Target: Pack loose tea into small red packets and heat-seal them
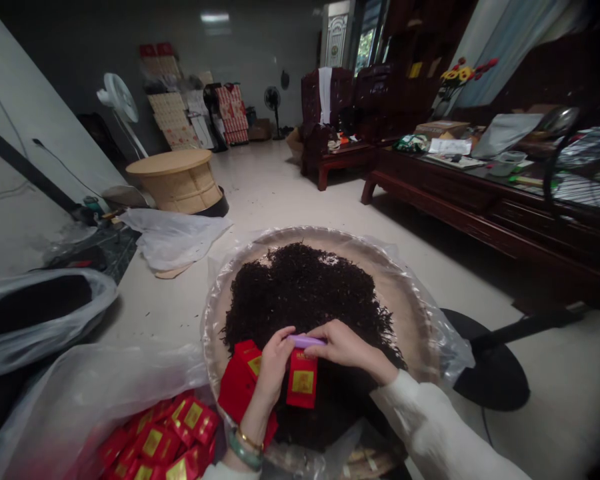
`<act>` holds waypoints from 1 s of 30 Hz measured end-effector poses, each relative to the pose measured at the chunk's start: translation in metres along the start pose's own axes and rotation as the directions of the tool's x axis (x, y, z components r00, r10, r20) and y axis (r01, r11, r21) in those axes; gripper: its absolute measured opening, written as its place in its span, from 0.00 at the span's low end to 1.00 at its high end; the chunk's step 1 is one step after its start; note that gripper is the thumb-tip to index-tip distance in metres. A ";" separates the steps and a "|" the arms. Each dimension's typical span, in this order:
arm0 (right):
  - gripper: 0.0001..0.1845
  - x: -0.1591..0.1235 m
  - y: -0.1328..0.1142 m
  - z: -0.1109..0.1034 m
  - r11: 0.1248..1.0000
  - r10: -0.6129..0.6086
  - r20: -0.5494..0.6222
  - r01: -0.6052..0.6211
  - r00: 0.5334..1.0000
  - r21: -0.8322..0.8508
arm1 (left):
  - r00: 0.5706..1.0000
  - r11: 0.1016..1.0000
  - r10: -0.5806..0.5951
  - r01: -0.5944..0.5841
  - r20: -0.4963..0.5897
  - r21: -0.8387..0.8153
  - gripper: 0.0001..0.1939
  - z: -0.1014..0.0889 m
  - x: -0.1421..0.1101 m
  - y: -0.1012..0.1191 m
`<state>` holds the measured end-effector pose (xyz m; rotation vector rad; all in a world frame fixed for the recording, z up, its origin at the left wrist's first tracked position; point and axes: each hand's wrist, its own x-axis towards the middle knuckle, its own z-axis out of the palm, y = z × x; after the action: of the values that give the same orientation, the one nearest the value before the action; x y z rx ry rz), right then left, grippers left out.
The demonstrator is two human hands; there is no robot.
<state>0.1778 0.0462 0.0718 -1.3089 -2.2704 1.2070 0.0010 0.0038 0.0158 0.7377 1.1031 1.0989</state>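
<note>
A round woven tray [405, 287] lined with clear plastic holds a heap of dark loose tea leaves [305, 293]. My left hand [273, 367] is closed on a small red packet with a gold label [303, 380], held upright over the leaves. My right hand [345, 347] pinches a purple scoop [305, 341] at the packet's top. A stack of several more red packets [240, 380] lies on the tray just left of my left hand.
A clear bag of several red packets [165, 440] sits at lower left. Another plastic-lined bin of dark leaves [35, 307] is at left. A black fan base [490, 373] stands right of the tray. Dark wooden furniture [480, 200] lines the right; a round wicker drum [180, 177] sits behind.
</note>
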 end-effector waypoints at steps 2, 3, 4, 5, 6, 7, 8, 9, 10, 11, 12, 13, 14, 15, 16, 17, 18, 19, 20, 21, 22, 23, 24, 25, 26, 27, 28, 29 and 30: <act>0.16 0.001 0.000 -0.003 1.000 0.019 -0.039 -0.019 0.999 0.017 | 0.990 0.996 -0.094 0.093 0.104 0.009 0.30 -0.001 -0.004 -0.004; 0.16 0.001 0.000 -0.004 0.999 0.031 -0.052 -0.030 0.998 0.018 | 0.982 0.990 -0.136 0.131 0.133 0.041 0.29 -0.001 -0.006 -0.005; 0.16 0.001 0.000 -0.005 0.999 0.039 -0.058 -0.038 0.998 0.016 | 0.976 0.985 -0.169 0.160 0.140 0.070 0.28 0.000 -0.008 -0.007; 0.16 0.001 -0.001 -0.007 0.999 0.043 -0.060 -0.042 0.997 0.011 | 0.973 0.980 -0.190 0.180 0.133 0.090 0.27 0.000 -0.009 -0.008; 0.16 0.001 -0.001 -0.008 0.999 0.043 -0.060 -0.043 0.997 0.005 | 0.972 0.977 -0.201 0.190 0.120 0.096 0.26 0.001 -0.011 -0.009; 0.17 0.001 -0.001 -0.008 0.999 0.042 -0.058 -0.042 0.997 0.000 | 0.972 0.976 -0.205 0.196 0.111 0.091 0.26 0.001 -0.012 -0.010; 0.17 0.001 -0.001 -0.009 0.999 0.040 -0.056 -0.040 0.998 -0.002 | 0.973 0.977 -0.206 0.198 0.108 0.084 0.26 0.002 -0.012 -0.010; 0.17 0.001 -0.001 -0.009 0.999 0.039 -0.056 -0.039 0.998 -0.003 | 0.972 0.977 -0.205 0.198 0.113 0.076 0.27 0.002 -0.013 -0.009; 0.17 0.001 -0.001 -0.010 0.999 0.039 -0.056 -0.039 0.998 -0.003 | 0.971 0.978 -0.203 0.196 0.124 0.064 0.28 0.002 -0.013 -0.008; 0.17 0.001 -0.001 -0.010 0.999 0.039 -0.058 -0.039 0.998 -0.002 | 0.970 0.980 -0.198 0.194 0.143 0.044 0.29 0.002 -0.013 -0.007; 0.16 0.001 -0.001 -0.010 0.999 0.037 -0.063 -0.037 0.997 -0.001 | 0.968 0.982 -0.190 0.190 0.163 0.017 0.30 0.002 -0.013 -0.006; 0.16 0.001 -0.002 -0.010 0.999 0.033 -0.066 -0.033 0.997 0.004 | 0.968 0.983 -0.178 0.183 0.179 -0.016 0.31 0.002 -0.013 -0.006; 0.15 0.000 -0.002 -0.010 1.000 0.026 -0.064 -0.026 0.998 0.016 | 0.968 0.983 -0.165 0.177 0.187 -0.049 0.32 0.003 -0.013 -0.005; 0.15 0.000 -0.003 -0.010 0.999 0.020 -0.057 -0.018 0.998 0.034 | 0.970 0.981 -0.157 0.175 0.187 -0.081 0.33 0.003 -0.013 -0.005; 0.15 -0.001 -0.004 -0.009 0.998 0.014 -0.048 -0.012 0.999 0.054 | 0.970 0.978 -0.160 0.181 0.181 -0.105 0.34 0.004 -0.013 -0.005; 0.14 -0.002 -0.006 -0.009 0.998 0.010 -0.039 -0.007 0.999 0.070 | 0.969 0.973 -0.174 0.197 0.177 -0.123 0.34 0.005 -0.013 -0.006; 0.14 -0.002 -0.006 -0.008 0.997 0.008 -0.036 -0.005 0.999 0.075 | 0.965 0.967 -0.194 0.219 0.177 -0.133 0.35 0.005 -0.013 -0.007; 0.15 -0.002 -0.007 -0.007 0.998 0.009 -0.038 -0.006 0.999 0.069 | 0.959 0.960 -0.217 0.243 0.181 -0.137 0.35 0.006 -0.013 -0.008; 0.15 -0.002 -0.007 -0.007 0.998 0.010 -0.038 -0.008 0.999 0.057 | 0.954 0.954 -0.238 0.265 0.184 -0.138 0.34 0.006 -0.013 -0.009; 0.15 -0.002 -0.006 -0.006 0.999 0.009 -0.034 -0.007 0.999 0.048 | 0.951 0.951 -0.251 0.277 0.183 -0.137 0.34 0.006 -0.013 -0.011; 0.15 -0.001 -0.004 -0.006 0.999 0.005 -0.032 -0.004 0.999 0.047 | 0.951 0.950 -0.255 0.280 0.175 -0.137 0.32 0.006 -0.013 -0.012; 0.15 -0.001 -0.001 -0.007 0.998 0.005 -0.033 -0.003 0.999 0.063 | 0.953 0.950 -0.256 0.279 0.165 -0.138 0.31 0.006 -0.013 -0.013; 0.17 0.000 0.003 -0.007 0.995 0.015 -0.035 -0.011 0.999 0.095 | 0.954 0.950 -0.256 0.278 0.157 -0.140 0.31 0.005 -0.012 -0.013; 0.20 0.001 0.006 -0.008 0.990 0.034 -0.038 -0.029 0.999 0.138 | 0.954 0.950 -0.257 0.279 0.155 -0.143 0.30 0.004 -0.012 -0.013; 0.23 0.002 0.010 -0.009 0.982 0.062 -0.046 -0.053 0.997 0.179 | 0.954 0.948 -0.258 0.281 0.156 -0.148 0.29 0.004 -0.012 -0.014; 0.26 0.003 0.013 -0.010 0.975 0.086 -0.054 -0.073 0.995 0.209 | 0.952 0.947 -0.261 0.285 0.160 -0.152 0.29 0.003 -0.011 -0.014; 0.27 0.003 0.015 -0.011 0.972 0.093 -0.059 -0.077 0.994 0.222 | 0.950 0.944 -0.266 0.291 0.165 -0.154 0.29 0.003 -0.011 -0.014; 0.27 0.004 0.015 -0.011 0.974 0.076 -0.060 -0.062 0.995 0.218 | 0.948 0.943 -0.270 0.296 0.169 -0.155 0.29 0.003 -0.011 -0.014; 0.26 0.004 0.015 -0.012 0.980 0.043 -0.059 -0.030 0.997 0.198 | 0.948 0.943 -0.270 0.296 0.167 -0.155 0.29 0.003 -0.011 -0.014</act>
<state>0.1911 0.0596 0.0668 -1.2995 -2.0324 1.3448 0.0072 -0.0110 0.0081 0.4898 0.9406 0.8703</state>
